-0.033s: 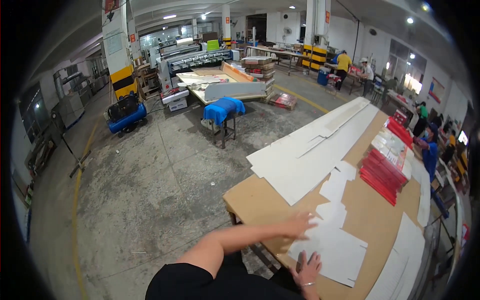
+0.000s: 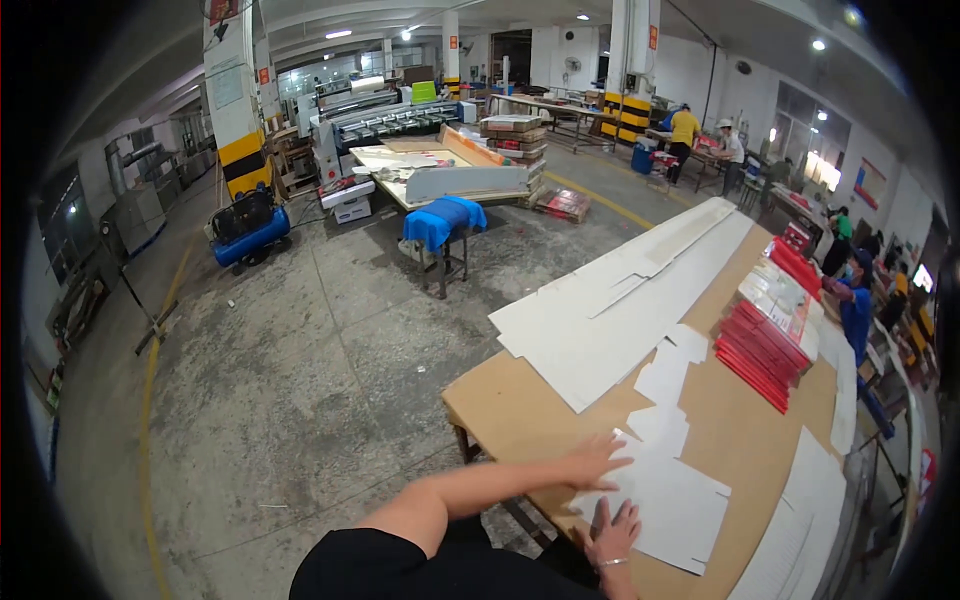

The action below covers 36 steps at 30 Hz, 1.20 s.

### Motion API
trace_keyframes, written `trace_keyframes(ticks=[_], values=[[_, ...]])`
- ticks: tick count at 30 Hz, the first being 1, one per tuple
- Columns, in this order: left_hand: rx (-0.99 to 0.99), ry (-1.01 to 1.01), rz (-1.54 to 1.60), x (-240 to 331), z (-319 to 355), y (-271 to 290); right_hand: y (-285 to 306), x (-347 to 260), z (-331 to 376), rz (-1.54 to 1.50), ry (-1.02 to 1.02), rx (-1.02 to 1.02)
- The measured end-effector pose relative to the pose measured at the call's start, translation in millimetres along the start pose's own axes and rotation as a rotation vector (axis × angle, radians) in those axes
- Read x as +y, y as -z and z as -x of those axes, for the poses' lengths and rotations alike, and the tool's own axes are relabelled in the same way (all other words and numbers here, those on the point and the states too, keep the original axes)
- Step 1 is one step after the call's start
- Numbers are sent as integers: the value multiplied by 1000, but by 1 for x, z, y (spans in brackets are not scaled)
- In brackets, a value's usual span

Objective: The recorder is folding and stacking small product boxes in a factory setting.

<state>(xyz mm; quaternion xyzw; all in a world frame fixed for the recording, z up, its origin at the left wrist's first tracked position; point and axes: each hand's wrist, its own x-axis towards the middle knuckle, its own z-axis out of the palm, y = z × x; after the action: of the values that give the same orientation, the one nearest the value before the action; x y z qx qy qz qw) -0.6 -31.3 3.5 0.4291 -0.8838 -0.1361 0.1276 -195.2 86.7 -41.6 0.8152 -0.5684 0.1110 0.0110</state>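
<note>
A white die-cut cardboard sheet point(image 2: 672, 505) with notched flaps lies flat on the brown-topped table point(image 2: 500, 400). My left hand point(image 2: 597, 463) rests at its left edge, fingers stretched out and apart, holding nothing. Close beside it, my right hand point(image 2: 612, 535) is spread on the sheet's near part, a bracelet at the wrist. Beyond my left hand, larger white cardboard sheets point(image 2: 590, 325) lie along the table's left edge. A stack of red printed pieces point(image 2: 765, 345) sits farther right on the tabletop.
More white sheets point(image 2: 800, 520) lie along the table's right side. A stool with a blue cloth point(image 2: 445, 222) and a blue air compressor point(image 2: 250, 232) stand on the floor. A machine point(image 2: 390, 125) is farther back. Several people work at the right, one in blue point(image 2: 856, 305).
My left hand was blurred by motion; it is now sharper and slightly lower and farther left, at the sheet. My right hand has hardly moved. The whole view has shifted slightly.
</note>
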Motion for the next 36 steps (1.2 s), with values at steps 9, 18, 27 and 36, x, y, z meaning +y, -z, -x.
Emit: trace_keyframes(ticks=[9,18,27,36], values=[[161,-13,62,46,65,-29,-9,31,-39,68,77,-257],[91,165,58,41,110,-32,35,11,-46,354,260,-581],[325,-40,160,62,102,15,27,30,-8,-22,-16,-7],[425,-423,259,123,31,62,100,78,92,20,-8,285]])
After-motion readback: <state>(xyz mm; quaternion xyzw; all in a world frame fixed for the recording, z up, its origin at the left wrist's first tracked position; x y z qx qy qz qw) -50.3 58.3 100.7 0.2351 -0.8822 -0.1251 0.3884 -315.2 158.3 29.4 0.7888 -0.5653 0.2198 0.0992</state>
